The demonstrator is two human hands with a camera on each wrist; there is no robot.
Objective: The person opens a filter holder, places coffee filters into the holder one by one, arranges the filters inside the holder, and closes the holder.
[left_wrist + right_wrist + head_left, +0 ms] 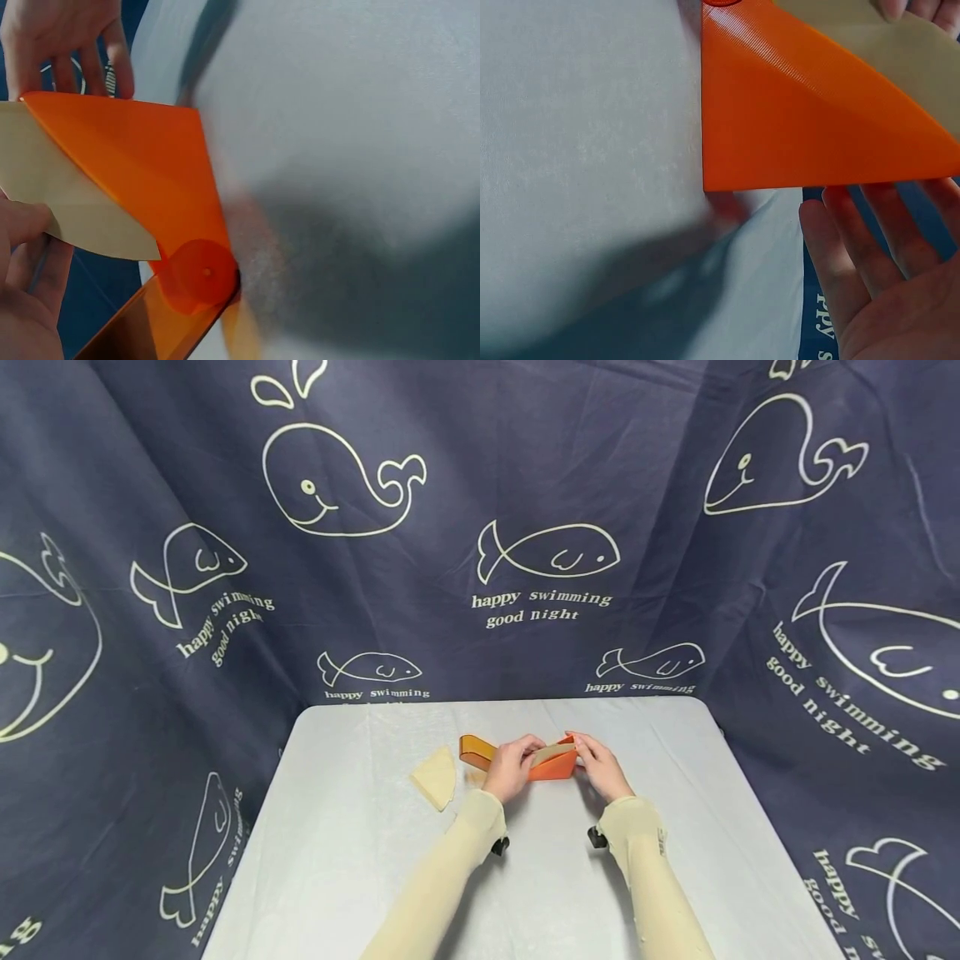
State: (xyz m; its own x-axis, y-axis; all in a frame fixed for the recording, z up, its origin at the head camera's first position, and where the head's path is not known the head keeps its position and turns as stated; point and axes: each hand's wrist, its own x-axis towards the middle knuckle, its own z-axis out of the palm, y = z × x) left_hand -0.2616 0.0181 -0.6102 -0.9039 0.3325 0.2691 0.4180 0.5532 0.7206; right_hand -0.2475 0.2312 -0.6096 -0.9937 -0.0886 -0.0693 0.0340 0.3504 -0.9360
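Observation:
An orange plastic fan-shaped case (553, 767) is held up above the table between both hands. Its amber see-through lid (477, 752) swings out to the left on a round pivot (202, 274). Tan paper coffee filters (75, 195) sit partly inside the case and stick out of its slanted opening. My left hand (512, 767) pinches their edge between thumb and fingers. My right hand (602, 767) holds the case by its right end, with fingers (896, 225) along the edge; its thumb is hidden in the right wrist view.
On the white-covered table (337, 877), left of the hands, lies a cream wedge-shaped piece (435, 779) resembling a filter stack. A dark blue curtain (450, 468) with whale and fish drawings surrounds the table's back and sides.

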